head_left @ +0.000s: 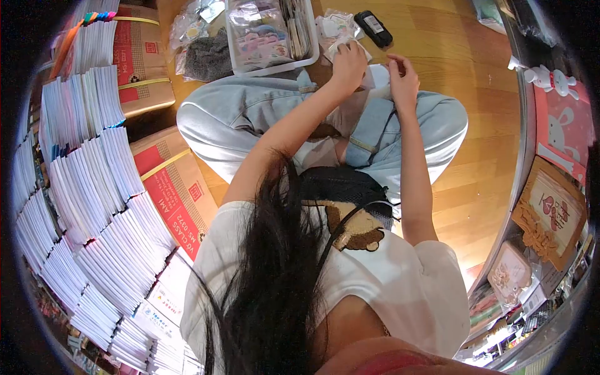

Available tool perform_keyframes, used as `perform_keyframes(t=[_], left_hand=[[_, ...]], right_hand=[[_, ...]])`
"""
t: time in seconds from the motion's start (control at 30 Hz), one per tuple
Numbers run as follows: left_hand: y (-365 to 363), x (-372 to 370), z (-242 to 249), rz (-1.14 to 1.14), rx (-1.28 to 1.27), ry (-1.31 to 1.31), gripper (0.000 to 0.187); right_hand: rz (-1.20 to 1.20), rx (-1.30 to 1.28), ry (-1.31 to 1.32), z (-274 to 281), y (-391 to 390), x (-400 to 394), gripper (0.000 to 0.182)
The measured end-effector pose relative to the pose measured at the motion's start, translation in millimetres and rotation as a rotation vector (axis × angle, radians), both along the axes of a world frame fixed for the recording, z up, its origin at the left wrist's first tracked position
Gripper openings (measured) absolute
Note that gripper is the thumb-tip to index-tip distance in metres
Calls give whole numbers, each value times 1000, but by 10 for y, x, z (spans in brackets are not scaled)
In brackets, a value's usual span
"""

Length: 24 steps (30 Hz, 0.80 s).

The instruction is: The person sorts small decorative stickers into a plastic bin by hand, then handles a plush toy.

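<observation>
My left hand [350, 65] is closed, its fingertips pinched on a small pale packet [338, 47] above the floor. Just to the right, my right hand [404, 81] is raised with its fingers loosely bent and apart, and nothing can be made out between them. A whitish, partly see-through sheet [379, 76] lies between the two hands, over my lap. Left of my left hand stands a white plastic tray [275, 70] with bagged pink and blue items and a row of upright packets. Small clear packets [336, 24] with printed pieces lie beside the tray.
A black device with a white label [374, 29] lies on the wooden floor [465, 62]. Left of the tray are a dark grey cloth [207, 56] and plastic bags [190, 25]. Stacked notebooks [87, 181] and cardboard boxes [178, 181] line the left; a shelf edge [515, 181] runs along the right.
</observation>
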<state>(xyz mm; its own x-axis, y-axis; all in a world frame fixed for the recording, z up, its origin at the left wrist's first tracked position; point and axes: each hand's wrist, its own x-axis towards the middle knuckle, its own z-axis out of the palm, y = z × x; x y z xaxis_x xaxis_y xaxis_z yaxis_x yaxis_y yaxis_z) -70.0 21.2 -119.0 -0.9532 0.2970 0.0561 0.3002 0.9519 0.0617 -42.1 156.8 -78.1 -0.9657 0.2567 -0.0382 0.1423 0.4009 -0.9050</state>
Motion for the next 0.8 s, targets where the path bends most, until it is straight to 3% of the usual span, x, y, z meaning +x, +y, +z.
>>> perform_keyframes(t=[0.07, 0.37, 0.67, 0.8], left_hand=[[-54, -12, 156, -74, 36, -264, 37], [-67, 166, -181, -2, 108, 78, 45], [-254, 125, 33, -33, 329, -28, 42], [-281, 30, 75, 4, 619, -55, 33]], right_hand=[[-12, -5, 13, 40, -8, -12, 20], [41, 76, 19, -57, -21, 8, 20], [35, 77, 8, -44, -42, -9, 21], [-6, 57, 29, -26, -42, -12, 21]])
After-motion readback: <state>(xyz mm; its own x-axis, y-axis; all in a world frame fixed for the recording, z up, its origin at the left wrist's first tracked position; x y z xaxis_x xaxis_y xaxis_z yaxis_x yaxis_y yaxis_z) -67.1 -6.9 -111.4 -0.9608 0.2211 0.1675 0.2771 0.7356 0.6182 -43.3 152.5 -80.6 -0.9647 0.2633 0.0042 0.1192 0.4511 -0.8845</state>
